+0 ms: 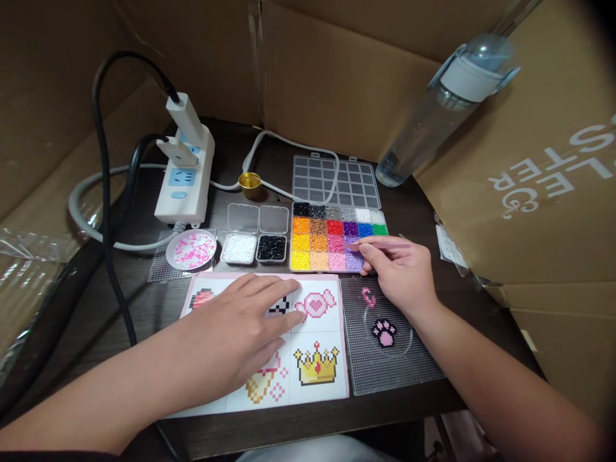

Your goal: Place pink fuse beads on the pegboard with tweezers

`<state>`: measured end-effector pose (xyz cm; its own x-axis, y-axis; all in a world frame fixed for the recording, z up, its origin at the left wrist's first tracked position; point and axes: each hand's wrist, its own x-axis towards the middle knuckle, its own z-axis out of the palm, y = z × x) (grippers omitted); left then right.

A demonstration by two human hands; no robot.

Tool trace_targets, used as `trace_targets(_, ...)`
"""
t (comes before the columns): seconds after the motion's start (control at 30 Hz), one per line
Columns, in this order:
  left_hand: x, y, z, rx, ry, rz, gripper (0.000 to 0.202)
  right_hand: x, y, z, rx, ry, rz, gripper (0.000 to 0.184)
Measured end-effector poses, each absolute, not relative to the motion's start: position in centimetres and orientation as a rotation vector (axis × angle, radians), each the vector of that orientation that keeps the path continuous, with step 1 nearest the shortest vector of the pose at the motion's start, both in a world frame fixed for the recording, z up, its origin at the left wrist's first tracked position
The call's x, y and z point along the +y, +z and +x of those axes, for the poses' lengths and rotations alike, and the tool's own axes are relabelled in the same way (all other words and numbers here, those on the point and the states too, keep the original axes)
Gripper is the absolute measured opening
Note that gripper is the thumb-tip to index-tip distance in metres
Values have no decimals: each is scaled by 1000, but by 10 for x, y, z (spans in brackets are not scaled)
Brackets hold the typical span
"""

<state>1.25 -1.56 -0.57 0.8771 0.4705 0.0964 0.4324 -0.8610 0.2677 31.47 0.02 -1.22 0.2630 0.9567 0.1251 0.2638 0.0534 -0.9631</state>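
My left hand (255, 314) lies flat with fingers spread on a printed pattern sheet (317, 391), its fingertips beside a pink candy picture (315, 305). In my right hand (402, 269) is a pair of pink tweezers (382, 246), pinched between thumb and fingers. Their tips reach over the pink and purple cells of a compartment box of colored beads (334, 244); whether they grip a bead is too small to tell. Below that hand lies a clear pegboard (366, 372), holding a pink and black paw of beads (384, 333) and a small curved pink bead piece (368, 297).
White beads (239, 249) and black beads (272, 248) sit in small lidded boxes, beside a round dish of pink and white beads (191, 250). Behind are a gold cup (250, 185), a power strip (185, 179) with cables and a tall water bottle (433, 122). Cardboard walls (337, 77) surround the table.
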Motion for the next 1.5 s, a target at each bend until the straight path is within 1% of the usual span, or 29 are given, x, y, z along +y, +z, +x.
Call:
trace_targets(0.33,-17,-6,12,686,260,2808,41,-1,-13,318,-1215,794,-1411,11)
trace_targets(0.47,-15,-5,12,679,278,2806,41,-5,-8,322,-1235,742,-1409,10)
trace_targets(0.6,-14,-7,9,665,305,2803,42,-18,3,334,-1216,633,-1421,10)
trace_targets(0.73,-14,-12,7,682,343,2768,40,-44,7,354,-1217,629,-1418,11)
trace_targets(0.97,-13,-9,8,683,319,2754,40,-83,-7,371,-1296,622,-1608,12)
trace_targets(1.17,-11,-7,8,668,295,2766,42,-87,-17,366,-1282,648,-1604,13)
trace_targets(1.5,-13,-11,5,702,322,2694,40,-87,-16,362,-1284,639,-1606,13)
